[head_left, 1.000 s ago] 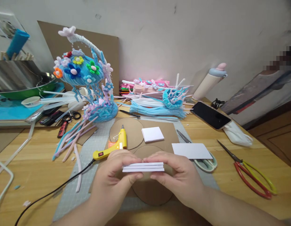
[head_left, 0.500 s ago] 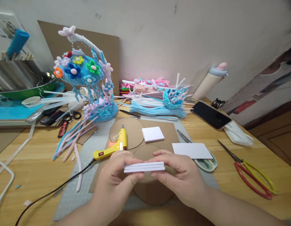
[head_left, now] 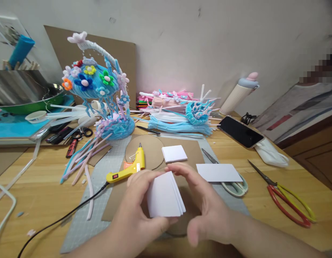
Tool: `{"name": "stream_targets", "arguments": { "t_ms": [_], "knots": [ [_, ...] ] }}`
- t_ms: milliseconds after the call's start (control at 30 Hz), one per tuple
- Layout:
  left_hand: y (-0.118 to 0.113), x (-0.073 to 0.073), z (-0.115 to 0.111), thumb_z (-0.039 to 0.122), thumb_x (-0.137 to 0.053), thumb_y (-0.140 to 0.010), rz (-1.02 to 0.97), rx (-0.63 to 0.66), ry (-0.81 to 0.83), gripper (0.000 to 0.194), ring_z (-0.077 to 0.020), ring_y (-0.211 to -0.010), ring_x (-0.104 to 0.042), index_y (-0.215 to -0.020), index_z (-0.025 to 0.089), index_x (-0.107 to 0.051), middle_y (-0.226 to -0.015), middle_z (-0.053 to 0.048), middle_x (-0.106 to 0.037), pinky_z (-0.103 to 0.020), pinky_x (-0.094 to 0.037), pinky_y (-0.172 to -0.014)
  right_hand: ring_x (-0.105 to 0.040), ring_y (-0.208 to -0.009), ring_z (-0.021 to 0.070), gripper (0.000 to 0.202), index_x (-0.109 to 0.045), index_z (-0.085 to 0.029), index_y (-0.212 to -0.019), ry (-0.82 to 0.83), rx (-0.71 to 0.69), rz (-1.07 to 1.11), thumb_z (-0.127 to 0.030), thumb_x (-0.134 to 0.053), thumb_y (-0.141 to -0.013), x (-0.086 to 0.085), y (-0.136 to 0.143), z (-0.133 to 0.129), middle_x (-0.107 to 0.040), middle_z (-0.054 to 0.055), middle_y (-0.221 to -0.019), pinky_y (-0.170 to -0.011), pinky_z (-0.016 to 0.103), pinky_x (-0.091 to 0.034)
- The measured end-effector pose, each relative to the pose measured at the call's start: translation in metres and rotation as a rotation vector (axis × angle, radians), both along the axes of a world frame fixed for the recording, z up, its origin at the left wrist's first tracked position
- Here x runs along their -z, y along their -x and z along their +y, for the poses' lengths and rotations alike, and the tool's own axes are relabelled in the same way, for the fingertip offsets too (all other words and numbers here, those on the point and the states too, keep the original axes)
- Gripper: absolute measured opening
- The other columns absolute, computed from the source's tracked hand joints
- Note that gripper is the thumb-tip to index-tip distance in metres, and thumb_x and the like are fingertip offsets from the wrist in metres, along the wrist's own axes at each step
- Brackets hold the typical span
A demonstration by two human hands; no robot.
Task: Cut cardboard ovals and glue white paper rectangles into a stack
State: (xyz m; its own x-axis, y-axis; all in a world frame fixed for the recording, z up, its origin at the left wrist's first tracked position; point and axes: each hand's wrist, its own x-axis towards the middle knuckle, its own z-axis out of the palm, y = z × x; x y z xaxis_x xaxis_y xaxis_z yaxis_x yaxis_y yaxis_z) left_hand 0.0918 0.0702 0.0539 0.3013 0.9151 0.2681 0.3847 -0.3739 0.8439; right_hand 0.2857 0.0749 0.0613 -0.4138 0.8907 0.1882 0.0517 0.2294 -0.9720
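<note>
My left hand (head_left: 140, 206) grips a small stack of white cards (head_left: 163, 196), thumb at the bottom edge and fingers along the top. The layers fan slightly apart at the right side. Close to that side is my right hand (head_left: 206, 206), thumb and fingers spread; its fingertips are by the stack's top corner, and I cannot tell whether they touch. Beyond the hands, another white card stack (head_left: 174, 153) lies on brown cardboard (head_left: 187, 141) with drawn circles. A yellow glue gun (head_left: 130, 166) rests to the left. On the right, a white card (head_left: 219, 172) partly covers pale-handled scissors (head_left: 237, 186).
Red-and-yellow-handled scissors (head_left: 286, 200), a phone (head_left: 240, 131) and a leaning bottle (head_left: 239, 94) are on the right. A blue pipe-cleaner flower ornament (head_left: 93, 82) stands back left; pipe-cleaner bundles (head_left: 179, 123) lie behind. The glue gun's black cord (head_left: 63, 216) crosses the left side.
The card stack has turned from edge-on to showing its broad face. My right hand has let go of its right end, with the thumb moving down and away.
</note>
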Motion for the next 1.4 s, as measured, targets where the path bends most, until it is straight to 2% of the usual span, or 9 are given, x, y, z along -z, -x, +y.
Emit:
{"name": "stream_targets", "arguments": {
  "t_ms": [67, 200, 467, 667, 767, 867, 1000, 1167, 1400],
  "knots": [
    [0.0, 0.002, -0.002, 0.011, -0.077, -0.058, -0.096, 0.082, 0.098, 0.08, -0.0314, -0.114, -0.048, -0.123, 0.04, -0.04, -0.121, -0.002, -0.051, -0.05, -0.038, -0.095, -0.041, -0.128, 0.0317, 0.083, -0.045, -0.031, -0.133, -0.06, -0.019, -0.008, -0.056, -0.079, -0.061, -0.001, 0.0, 0.0, -0.043, 0.01, -0.138, -0.107, 0.047, -0.034],
    [-0.002, 0.002, -0.005, 0.014, -0.075, -0.063, -0.18, 0.194, 0.208, 0.078, -0.0308, -0.115, -0.05, -0.126, 0.037, -0.035, -0.125, -0.005, -0.05, -0.051, -0.041, -0.096, -0.048, -0.121, 0.029, 0.064, -0.051, -0.032, -0.126, -0.089, -0.051, 0.067, -0.043, -0.078, -0.07, -0.003, 0.005, 0.0, -0.05, 0.008, -0.128, -0.106, 0.047, -0.037],
    [0.001, 0.0, 0.0, 0.016, -0.077, -0.064, -0.06, 0.107, -0.025, 0.073, -0.0315, -0.115, -0.05, -0.124, 0.036, -0.043, -0.123, -0.005, -0.055, -0.051, -0.038, -0.098, -0.052, -0.117, 0.03, 0.074, -0.047, -0.033, -0.132, -0.068, -0.02, 0.005, -0.038, -0.081, -0.067, -0.005, -0.002, -0.002, -0.054, 0.009, -0.129, -0.103, 0.047, -0.04],
    [0.0, 0.004, 0.003, 0.016, -0.077, -0.063, -0.033, 0.07, -0.104, 0.078, -0.0307, -0.116, -0.051, -0.128, 0.038, -0.041, -0.122, -0.005, -0.057, -0.048, -0.039, -0.096, -0.046, -0.124, 0.0295, 0.074, -0.049, -0.032, -0.131, -0.087, -0.008, -0.055, -0.038, -0.082, -0.065, -0.007, -0.003, -0.002, -0.059, 0.005, -0.128, -0.114, 0.053, -0.015],
    [0.0, 0.004, 0.004, 0.021, -0.081, -0.06, -0.018, 0.092, -0.129, 0.082, -0.0304, -0.112, -0.053, -0.129, 0.039, -0.041, -0.121, -0.004, -0.059, -0.047, -0.038, -0.096, -0.044, -0.127, 0.0284, 0.081, -0.046, -0.037, -0.132, -0.075, -0.004, -0.08, -0.028, -0.085, -0.062, -0.004, -0.001, -0.002, -0.058, 0.002, -0.131, -0.115, 0.054, -0.009],
    [0.001, 0.001, 0.004, 0.03, -0.081, -0.063, 0.04, 0.111, -0.133, 0.08, -0.0306, -0.112, -0.053, -0.131, 0.037, -0.039, -0.123, -0.005, -0.059, -0.048, -0.036, -0.096, -0.051, -0.12, 0.0266, 0.078, -0.048, -0.037, -0.128, -0.082, 0.007, 0.004, -0.015, -0.083, -0.061, -0.003, 0.001, -0.002, -0.06, 0.002, -0.125, -0.112, 0.05, -0.025],
    [0.001, -0.002, 0.004, 0.03, -0.077, -0.068, 0.114, 0.097, -0.137, 0.072, -0.0298, -0.114, -0.052, -0.128, 0.036, -0.039, -0.126, -0.005, -0.058, -0.049, -0.036, -0.096, -0.056, -0.115, 0.0263, 0.066, -0.049, -0.031, -0.125, 0.047, -0.011, 0.14, -0.015, -0.077, -0.067, -0.006, 0.003, -0.002, -0.058, 0.007, -0.125, -0.097, 0.042, -0.046],
    [0.001, -0.002, 0.004, 0.027, -0.079, -0.066, 0.154, 0.07, -0.174, 0.071, -0.0306, -0.112, -0.053, -0.126, 0.035, -0.041, -0.121, -0.006, -0.061, -0.049, -0.038, -0.094, -0.055, -0.116, 0.0266, 0.066, -0.05, -0.029, -0.125, 0.079, -0.011, 0.157, -0.02, -0.08, -0.067, -0.005, 0.003, -0.002, -0.058, 0.008, -0.127, -0.097, 0.041, -0.046],
    [-0.001, -0.003, 0.006, 0.032, -0.082, -0.061, 0.173, 0.089, -0.177, 0.065, -0.0285, -0.106, -0.057, -0.118, 0.03, -0.049, -0.115, -0.005, -0.065, -0.047, -0.04, -0.09, -0.061, -0.109, 0.0231, 0.075, -0.052, -0.033, -0.125, 0.006, 0.039, 0.183, -0.014, -0.083, -0.059, 0.001, 0.005, -0.002, -0.063, 0.003, -0.122, -0.097, 0.034, -0.046]
  ]
}}
